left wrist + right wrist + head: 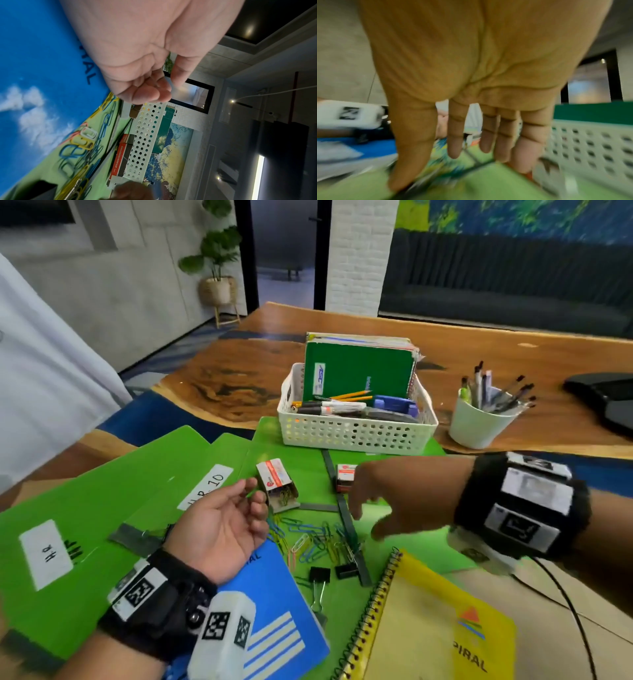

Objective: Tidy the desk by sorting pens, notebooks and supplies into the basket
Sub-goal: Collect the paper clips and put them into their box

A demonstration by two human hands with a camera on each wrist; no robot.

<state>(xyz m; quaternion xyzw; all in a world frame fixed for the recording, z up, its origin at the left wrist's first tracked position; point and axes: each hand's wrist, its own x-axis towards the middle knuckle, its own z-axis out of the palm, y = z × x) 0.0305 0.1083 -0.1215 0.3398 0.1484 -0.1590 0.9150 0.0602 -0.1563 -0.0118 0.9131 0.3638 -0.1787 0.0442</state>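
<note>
A white perforated basket point(356, 433) stands mid-desk and holds a green notebook point(356, 371), pencils and markers. In front of it, loose coloured paper clips point(315, 542) lie scattered on green folders point(102, 491), beside an open paper clip box point(277, 484) and a second box point(345, 477). My left hand point(239, 508) rests palm up on a blue notebook point(274, 594), fingers loosely curled and empty. My right hand point(373, 501) hovers palm down over the clips with its fingers spread, holding nothing. The right wrist view is blurred; my right hand point(471, 135) is near the basket point(590, 142).
Two black binder clips point(320, 575) lie near the clip pile. A yellow spiral notebook point(428, 621) sits at the front right. A white cup of pens point(479, 422) stands right of the basket. A dark object lies at the far right edge.
</note>
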